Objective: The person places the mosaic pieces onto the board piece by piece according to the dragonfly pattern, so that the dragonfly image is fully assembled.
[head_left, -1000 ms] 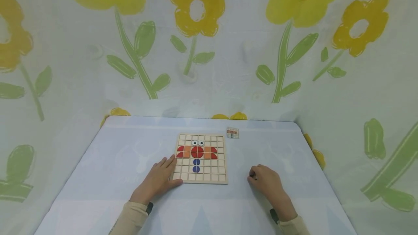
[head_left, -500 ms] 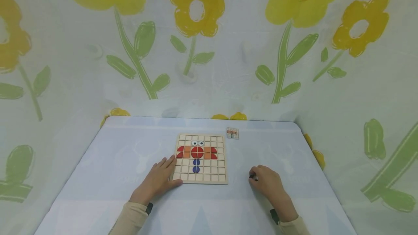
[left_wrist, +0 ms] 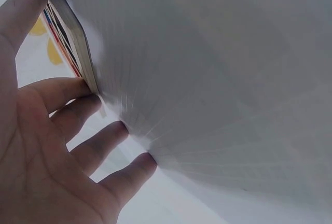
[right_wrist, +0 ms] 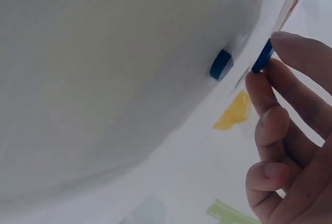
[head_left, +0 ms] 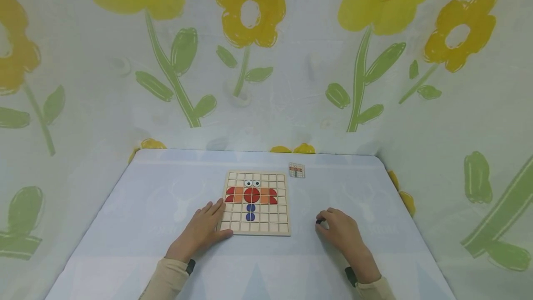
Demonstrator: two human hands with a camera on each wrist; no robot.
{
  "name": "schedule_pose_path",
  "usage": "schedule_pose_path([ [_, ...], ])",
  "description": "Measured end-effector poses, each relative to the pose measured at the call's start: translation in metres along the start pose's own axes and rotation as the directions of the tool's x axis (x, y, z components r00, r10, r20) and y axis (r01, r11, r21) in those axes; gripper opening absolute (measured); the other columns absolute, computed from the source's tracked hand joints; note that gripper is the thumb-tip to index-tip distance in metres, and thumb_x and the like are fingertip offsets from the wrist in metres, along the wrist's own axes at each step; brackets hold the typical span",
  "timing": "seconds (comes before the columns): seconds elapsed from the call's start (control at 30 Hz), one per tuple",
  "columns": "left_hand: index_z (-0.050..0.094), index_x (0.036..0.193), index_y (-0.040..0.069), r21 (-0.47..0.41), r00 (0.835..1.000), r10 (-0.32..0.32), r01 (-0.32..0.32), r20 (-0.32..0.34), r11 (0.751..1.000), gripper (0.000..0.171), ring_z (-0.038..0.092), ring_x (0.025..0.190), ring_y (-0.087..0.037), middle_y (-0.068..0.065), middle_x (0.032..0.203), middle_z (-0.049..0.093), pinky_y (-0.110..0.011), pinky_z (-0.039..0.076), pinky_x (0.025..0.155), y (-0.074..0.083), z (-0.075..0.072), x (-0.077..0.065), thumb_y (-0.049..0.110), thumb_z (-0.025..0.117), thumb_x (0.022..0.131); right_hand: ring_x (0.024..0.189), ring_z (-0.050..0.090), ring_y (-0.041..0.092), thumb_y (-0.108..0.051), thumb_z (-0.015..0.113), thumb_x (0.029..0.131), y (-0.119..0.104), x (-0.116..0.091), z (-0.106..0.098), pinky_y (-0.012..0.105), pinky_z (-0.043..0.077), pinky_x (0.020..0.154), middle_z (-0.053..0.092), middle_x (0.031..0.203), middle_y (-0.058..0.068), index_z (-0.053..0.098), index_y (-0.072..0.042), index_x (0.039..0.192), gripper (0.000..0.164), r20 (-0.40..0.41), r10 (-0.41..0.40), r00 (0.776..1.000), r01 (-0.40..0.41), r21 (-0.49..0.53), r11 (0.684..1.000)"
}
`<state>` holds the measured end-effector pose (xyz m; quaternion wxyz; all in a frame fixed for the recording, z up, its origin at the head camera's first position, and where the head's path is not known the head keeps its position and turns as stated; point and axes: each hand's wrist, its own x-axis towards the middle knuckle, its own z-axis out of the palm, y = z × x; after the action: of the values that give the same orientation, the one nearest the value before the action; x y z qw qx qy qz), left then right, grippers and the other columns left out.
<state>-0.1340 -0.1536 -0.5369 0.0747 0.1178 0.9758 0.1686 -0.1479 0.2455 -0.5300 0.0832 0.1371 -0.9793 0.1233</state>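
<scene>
A square wooden grid board [head_left: 275,223] lies on the table, with red, orange and blue pieces and two eye pieces in its cells. My left hand [head_left: 201,231] rests at its near left corner, fingers spread along the left edge and thumb at the near edge; the left wrist view shows the fingertips against the board's side [left_wrist: 78,37]. Right of the board, my right hand [head_left: 340,230] pinches a small dark blue piece [right_wrist: 263,56] between thumb and fingers. Another blue piece [right_wrist: 221,65] lies on the table close by in the right wrist view; in the head view the hand hides it.
A small card [head_left: 297,170] printed with a similar grid pattern lies beyond the board's far right corner. The pale table [head_left: 166,189] ends at a white curtain [head_left: 291,87] printed with yellow flowers, which surrounds it at the back and sides.
My right hand's fingers have shifted slightly and turned the dark piece between them, so it shows more at the fingertips. The left hand, board and card have stayed put.
</scene>
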Motion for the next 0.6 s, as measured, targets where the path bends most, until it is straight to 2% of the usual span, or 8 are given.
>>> schedule_pose_path([
  [0.2, 0.037, 0.156, 0.002, 0.008, 1.000, 0.008, -0.008, 0.000, 1.000, 0.094, 0.028, 0.148, -0.044, -0.015, 0.163, 0.031, -0.063, 0.027, 0.117, -0.001, 0.000, 0.001, 0.055, 0.074, 0.087, 0.077, 0.063, 0.009, -0.021, 0.091, 0.075, -0.011, 0.006, 0.003, 0.028, 0.056, 0.066, 0.067, 0.083, -0.008, 0.076, -0.019, 0.090, 0.021, -0.089, -0.083, 0.993, 0.083, -0.004, 0.997],
  [0.37, 0.035, 0.157, 0.003, 0.011, 1.000, -0.001, 0.001, 0.001, 1.000, 0.095, 0.027, 0.149, -0.043, -0.014, 0.164, 0.030, -0.063, 0.026, 0.118, -0.002, 0.000, 0.002, 0.055, 0.074, 0.087, 0.079, 0.065, 0.008, -0.020, 0.093, 0.073, -0.024, 0.013, 0.007, 0.027, 0.058, 0.067, 0.069, 0.085, -0.008, 0.077, -0.020, 0.091, 0.024, -0.174, -0.193, 0.966, 0.199, 0.020, 0.980],
  [0.6, 0.037, 0.156, 0.002, 0.001, 1.000, 0.005, -0.005, -0.012, 1.000, 0.094, 0.028, 0.148, -0.044, -0.015, 0.163, 0.032, -0.063, 0.028, 0.117, 0.000, 0.001, 0.000, 0.054, 0.075, 0.087, 0.080, 0.064, 0.006, -0.025, 0.092, 0.074, -0.044, 0.018, 0.012, 0.025, 0.057, 0.069, 0.071, 0.088, -0.009, 0.077, -0.022, 0.094, 0.025, -0.171, -0.262, 0.950, 0.268, 0.012, 0.963],
])
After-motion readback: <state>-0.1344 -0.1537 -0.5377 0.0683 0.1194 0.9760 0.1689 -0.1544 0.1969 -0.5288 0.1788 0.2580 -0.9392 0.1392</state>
